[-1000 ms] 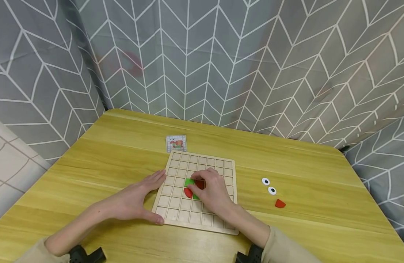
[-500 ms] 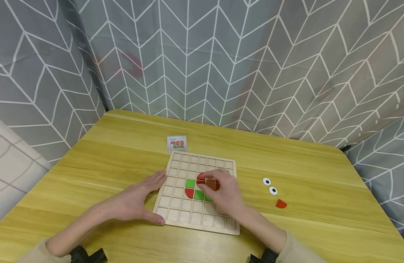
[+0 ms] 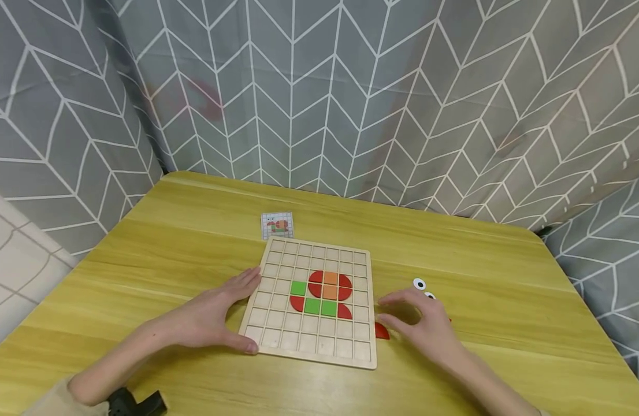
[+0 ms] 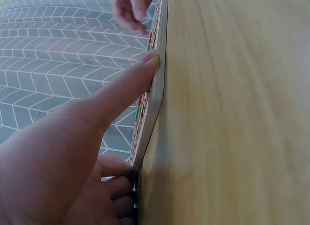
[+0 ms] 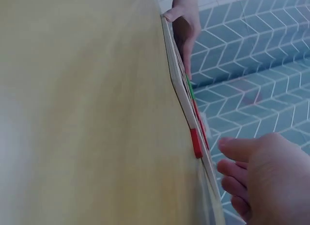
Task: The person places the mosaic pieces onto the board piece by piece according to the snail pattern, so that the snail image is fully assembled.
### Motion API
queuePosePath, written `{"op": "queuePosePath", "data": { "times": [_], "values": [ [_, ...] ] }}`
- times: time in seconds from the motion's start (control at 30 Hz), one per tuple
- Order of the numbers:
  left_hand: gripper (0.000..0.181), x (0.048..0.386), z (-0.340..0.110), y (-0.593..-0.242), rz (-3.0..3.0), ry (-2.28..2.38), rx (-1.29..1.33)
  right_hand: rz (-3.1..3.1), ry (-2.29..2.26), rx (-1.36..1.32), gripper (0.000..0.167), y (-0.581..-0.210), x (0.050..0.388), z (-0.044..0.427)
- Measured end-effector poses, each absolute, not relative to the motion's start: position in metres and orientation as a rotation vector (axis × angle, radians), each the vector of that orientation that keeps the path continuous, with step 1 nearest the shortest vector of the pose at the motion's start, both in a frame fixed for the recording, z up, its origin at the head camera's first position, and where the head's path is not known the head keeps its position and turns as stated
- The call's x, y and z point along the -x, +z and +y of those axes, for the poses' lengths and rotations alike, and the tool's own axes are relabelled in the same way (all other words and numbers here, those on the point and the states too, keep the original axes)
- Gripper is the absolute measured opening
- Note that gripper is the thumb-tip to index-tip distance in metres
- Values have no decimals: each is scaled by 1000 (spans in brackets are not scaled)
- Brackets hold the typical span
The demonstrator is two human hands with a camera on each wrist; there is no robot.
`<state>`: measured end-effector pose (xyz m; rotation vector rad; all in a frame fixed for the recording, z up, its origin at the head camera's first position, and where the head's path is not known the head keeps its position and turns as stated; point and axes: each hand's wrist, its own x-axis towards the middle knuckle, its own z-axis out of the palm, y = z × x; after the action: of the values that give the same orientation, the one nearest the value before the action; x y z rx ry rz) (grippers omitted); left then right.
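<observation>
A wooden grid board (image 3: 309,344) lies on the table, with three green squares (image 3: 312,306), two orange squares (image 3: 330,292) and several red quarter-round pieces (image 3: 297,304) set in its cells. My left hand (image 3: 207,320) rests spread against the board's left side, its thumb at the near left corner and its other fingers along the edge. To the right of the board is my right hand (image 3: 428,329), thumb and forefinger apart with nothing between them. Beside its thumb, by the board's right edge, lies a loose red piece (image 3: 382,331).
Two round eye pieces (image 3: 419,283) lie behind the right hand, one partly covered by it. A sliver of another red piece (image 3: 450,319) shows past that hand. A small pattern card (image 3: 278,225) sits beyond the board, before the grey curtain (image 3: 319,104).
My right hand has moved right, off the board, uncovering the coloured pieces there and the loose red piece by the edge. The left hand has stayed at the board's left side.
</observation>
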<state>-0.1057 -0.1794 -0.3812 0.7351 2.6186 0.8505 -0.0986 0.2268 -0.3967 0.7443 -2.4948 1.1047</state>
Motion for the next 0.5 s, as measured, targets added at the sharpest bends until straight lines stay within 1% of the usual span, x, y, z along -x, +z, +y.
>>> {"op": "queuePosePath", "data": {
  "times": [0.23,0.5],
  "values": [
    [127,106,-179,-382,2622,842,-747,-2508,1149,-877,35,-405,86,241],
    [127,106,-179,-382,2627,840,-742,-2431,1138,-944,38,-410,84,237]
  ]
}}
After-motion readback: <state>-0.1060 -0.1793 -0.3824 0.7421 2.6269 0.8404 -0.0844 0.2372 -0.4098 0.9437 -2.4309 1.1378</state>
